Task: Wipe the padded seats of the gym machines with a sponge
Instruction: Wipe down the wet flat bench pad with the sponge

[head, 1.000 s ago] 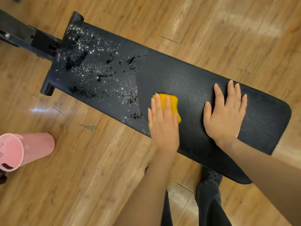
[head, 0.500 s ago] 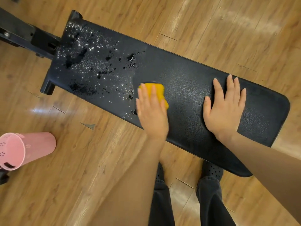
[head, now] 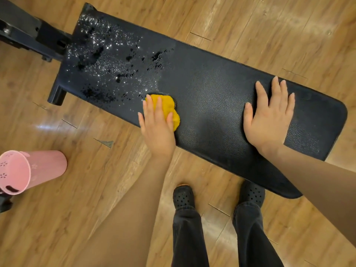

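Sponge, yellow and nubbly, looks light, soft and compressible, and probably wet, so it should slide readily over the pebbled vinyl; the best hold is a flat palm on top with the fingers spread over it, pressing down rather than pinching an edge. It lies on the near half of the black padded bench seat, just at the border of the foamy, droplet-speckled patch toward the frame end. The left hand rests flat on it, fingers straight, pressing it to the pad. The right hand lies open, palm down with fingers spread on the dry end of the seat, holding nothing, likely bracing. A pink bucket stands on the wood floor to the left. Compared with half a second ago, the sponge and left hand have shifted leftward into the wet area; the right hand has stayed put.
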### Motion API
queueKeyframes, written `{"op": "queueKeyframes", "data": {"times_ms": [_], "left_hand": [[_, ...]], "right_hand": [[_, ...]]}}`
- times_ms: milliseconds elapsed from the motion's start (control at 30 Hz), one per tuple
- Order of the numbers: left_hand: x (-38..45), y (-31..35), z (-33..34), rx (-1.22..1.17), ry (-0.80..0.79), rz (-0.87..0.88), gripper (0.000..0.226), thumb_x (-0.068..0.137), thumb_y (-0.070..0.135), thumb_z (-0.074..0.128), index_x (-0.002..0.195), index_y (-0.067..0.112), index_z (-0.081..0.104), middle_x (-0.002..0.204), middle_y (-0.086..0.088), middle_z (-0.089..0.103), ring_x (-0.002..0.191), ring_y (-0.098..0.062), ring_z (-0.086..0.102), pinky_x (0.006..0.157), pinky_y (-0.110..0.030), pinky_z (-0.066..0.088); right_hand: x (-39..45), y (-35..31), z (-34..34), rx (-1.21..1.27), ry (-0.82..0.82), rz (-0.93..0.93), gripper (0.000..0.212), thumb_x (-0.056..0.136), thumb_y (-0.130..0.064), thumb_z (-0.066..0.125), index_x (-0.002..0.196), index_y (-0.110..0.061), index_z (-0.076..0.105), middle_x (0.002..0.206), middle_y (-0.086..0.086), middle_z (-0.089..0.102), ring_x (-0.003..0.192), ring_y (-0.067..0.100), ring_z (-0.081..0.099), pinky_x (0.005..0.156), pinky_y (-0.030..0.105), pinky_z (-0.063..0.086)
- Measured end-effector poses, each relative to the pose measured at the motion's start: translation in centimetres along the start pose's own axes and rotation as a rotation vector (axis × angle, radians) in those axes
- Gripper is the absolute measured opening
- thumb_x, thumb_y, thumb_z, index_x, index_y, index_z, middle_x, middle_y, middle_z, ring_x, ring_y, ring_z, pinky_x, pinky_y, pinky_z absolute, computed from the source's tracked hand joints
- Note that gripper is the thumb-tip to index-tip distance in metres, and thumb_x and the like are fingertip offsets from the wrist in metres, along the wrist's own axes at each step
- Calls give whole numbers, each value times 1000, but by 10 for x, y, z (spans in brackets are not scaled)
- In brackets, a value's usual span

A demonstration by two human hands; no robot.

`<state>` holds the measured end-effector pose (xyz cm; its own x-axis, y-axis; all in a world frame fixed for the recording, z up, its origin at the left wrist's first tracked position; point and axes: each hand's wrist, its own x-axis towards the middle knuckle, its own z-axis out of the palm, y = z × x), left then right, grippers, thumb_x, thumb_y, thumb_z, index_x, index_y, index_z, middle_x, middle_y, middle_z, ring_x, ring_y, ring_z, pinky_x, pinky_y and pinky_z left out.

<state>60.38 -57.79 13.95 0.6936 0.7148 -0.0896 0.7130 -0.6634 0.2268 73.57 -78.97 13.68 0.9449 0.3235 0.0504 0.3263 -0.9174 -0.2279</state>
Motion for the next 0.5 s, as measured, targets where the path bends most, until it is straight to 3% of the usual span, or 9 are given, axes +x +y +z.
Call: {"op": "queueKeyframes", "data": {"times_ms": [100,300,500], "left_hand": [[-33,28,11,-113,32,-82,56,95,37,30,143,10,40,155,-14,27,144,-30,24,116,-47,23],[-144,76,28,-56,-97,108,59,94,42,33,148,20,26,159,-9,15,148,-26,7,118,-44,12],[-67,36,23,-122,25,-135,55,94,40,27,146,21,31,160,-8,13,147,-28,9,115,-50,4]], "right_hand": [[0,-1,-1,2,-15,7,54,99,-40,33,148,-20,31,158,14,18,148,28,11,120,48,6],[-1,-1,-1,1,-4,0,54,98,-40,32,148,-20,31,158,14,19,147,29,12,120,47,7],[0,-1,-1,4,0,-5,53,99,-39,33,147,-19,33,157,15,21,147,29,13,119,47,8]]}}
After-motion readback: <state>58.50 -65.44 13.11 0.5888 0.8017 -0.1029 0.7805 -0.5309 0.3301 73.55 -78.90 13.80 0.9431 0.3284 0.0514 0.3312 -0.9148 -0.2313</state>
